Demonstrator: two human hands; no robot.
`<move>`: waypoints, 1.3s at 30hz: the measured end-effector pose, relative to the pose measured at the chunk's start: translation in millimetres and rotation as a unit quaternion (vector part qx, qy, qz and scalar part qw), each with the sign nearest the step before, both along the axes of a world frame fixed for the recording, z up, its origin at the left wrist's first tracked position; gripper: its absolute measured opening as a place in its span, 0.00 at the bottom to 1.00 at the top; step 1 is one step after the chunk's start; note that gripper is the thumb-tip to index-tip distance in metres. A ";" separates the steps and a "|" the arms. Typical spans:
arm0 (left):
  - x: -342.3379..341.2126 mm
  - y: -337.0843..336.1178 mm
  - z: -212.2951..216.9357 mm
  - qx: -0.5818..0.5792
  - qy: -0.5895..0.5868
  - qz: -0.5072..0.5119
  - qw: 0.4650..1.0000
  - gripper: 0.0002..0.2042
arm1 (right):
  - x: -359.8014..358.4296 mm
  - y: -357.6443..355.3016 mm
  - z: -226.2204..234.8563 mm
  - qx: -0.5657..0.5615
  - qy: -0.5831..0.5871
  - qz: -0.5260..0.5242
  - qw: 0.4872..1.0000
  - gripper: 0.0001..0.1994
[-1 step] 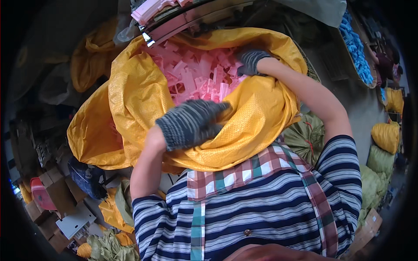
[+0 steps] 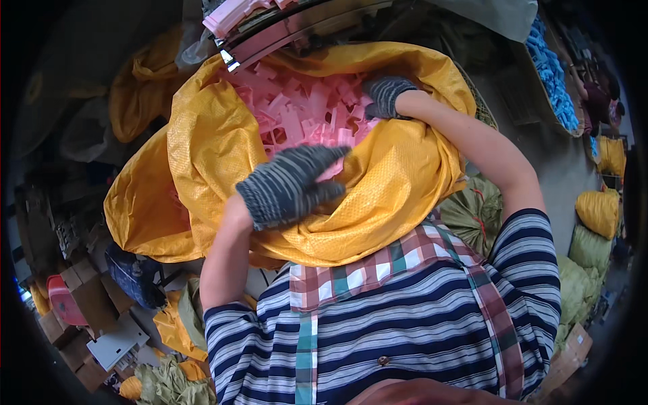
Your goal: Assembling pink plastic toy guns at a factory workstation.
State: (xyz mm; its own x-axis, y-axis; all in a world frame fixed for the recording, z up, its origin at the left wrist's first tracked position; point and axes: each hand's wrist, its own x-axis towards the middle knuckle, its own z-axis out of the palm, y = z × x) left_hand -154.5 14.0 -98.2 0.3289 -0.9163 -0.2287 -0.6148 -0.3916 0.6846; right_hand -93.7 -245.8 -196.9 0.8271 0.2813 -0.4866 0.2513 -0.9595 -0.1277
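A large yellow woven sack [image 2: 216,135] gapes in front of me, filled with loose pink plastic pieces [image 2: 293,125]. Over its near rim, my left hand [image 2: 287,185] in a grey striped glove stretches its fingers rightward. The thumb stands apart from them; pink plastic and yellow cloth show in the gap, and I see nothing gripped. My right hand [image 2: 390,96], gloved alike, reaches inside the sack's right side. Its fingers are bent over the pieces with the thumb apart, and their tips are partly hard to see.
Beyond the sack's far rim stands a dark machine edge [image 2: 290,34] with pink pieces [image 2: 236,17] on top. Blue pieces [image 2: 550,74] fill a container at far right. Green sacks [image 2: 479,212] lie right of me; cardboard boxes [image 2: 94,300] and a red stool-like thing [image 2: 64,300] are at lower left.
My left hand has lifted slightly away from me, and the gap between its thumb and fingers has widened. My right hand has shifted only a little.
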 end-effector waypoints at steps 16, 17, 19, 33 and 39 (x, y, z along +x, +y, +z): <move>17.5 27.4 36.9 -0.432 0.339 0.474 0.688 0.18 | -30.6 30.9 190.4 0.419 -0.322 0.139 0.837 0.16; 20.0 24.5 42.6 -0.444 0.340 0.486 0.672 0.18 | -30.6 26.1 173.6 0.417 -0.326 0.137 0.837 0.16; 18.4 24.0 47.9 -0.447 0.362 0.462 0.675 0.19 | -32.3 31.6 161.7 0.318 -0.415 0.221 0.823 0.26; 148.8 12.1 43.2 -0.114 -0.502 0.429 0.742 0.26 | 2.3 -2.3 165.8 0.459 -0.235 0.020 0.856 0.22; 131.5 1.8 85.9 0.147 -0.531 0.305 0.777 0.31 | -0.8 3.4 159.0 0.497 -0.285 -0.020 0.819 0.24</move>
